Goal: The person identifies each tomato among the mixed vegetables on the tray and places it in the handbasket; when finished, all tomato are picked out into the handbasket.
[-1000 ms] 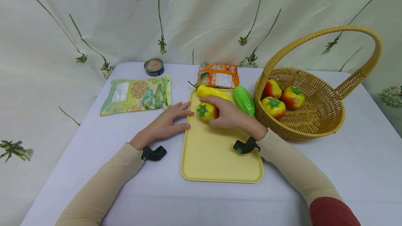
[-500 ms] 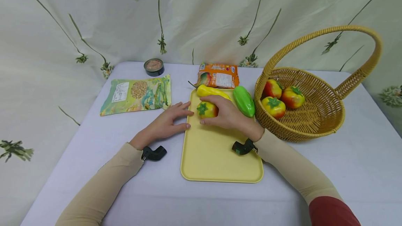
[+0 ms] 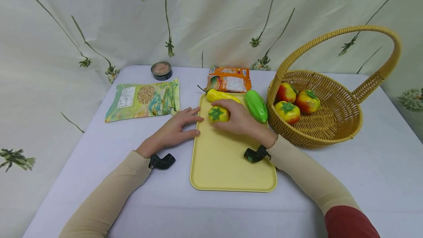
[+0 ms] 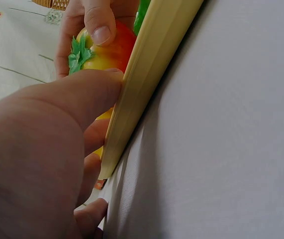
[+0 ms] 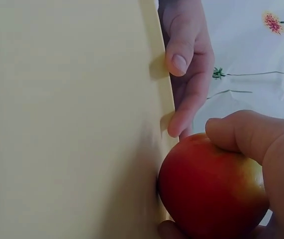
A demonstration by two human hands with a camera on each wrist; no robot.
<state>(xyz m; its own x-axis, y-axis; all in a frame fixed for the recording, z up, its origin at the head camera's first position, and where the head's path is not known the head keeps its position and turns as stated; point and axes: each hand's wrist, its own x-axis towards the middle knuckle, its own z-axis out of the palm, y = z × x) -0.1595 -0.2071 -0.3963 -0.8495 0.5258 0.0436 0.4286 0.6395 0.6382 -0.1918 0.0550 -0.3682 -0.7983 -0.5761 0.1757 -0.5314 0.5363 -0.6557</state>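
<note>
My right hand [image 3: 238, 117] holds a yellow-and-red tomato [image 3: 218, 114] over the upper left part of a yellow tray [image 3: 231, 172]. Its green leafy top faces up in the head view, and its red underside [image 5: 206, 189] shows in the right wrist view. Fingers and thumb curl round its sides. My left hand [image 3: 175, 129] lies at the tray's left edge, fingers spread and fairly straight, with the thumb touching the rim [image 4: 132, 94] in the left wrist view. A yellow pepper [image 3: 221, 95] lies behind the tomato, partly hidden by my right hand.
A green vegetable [image 3: 256, 106] lies at the tray's upper right. Beside it stands a wicker basket [image 3: 340, 115] with a tall handle and three similar tomatoes [image 3: 288, 112]. Behind are an orange packet [image 3: 229, 80], a round tin [image 3: 162, 71] and a green-yellow bag [image 3: 143, 98].
The tomato has turned slightly in my right hand, so its green top faces more upward. My left hand and the tray have stayed put.
</note>
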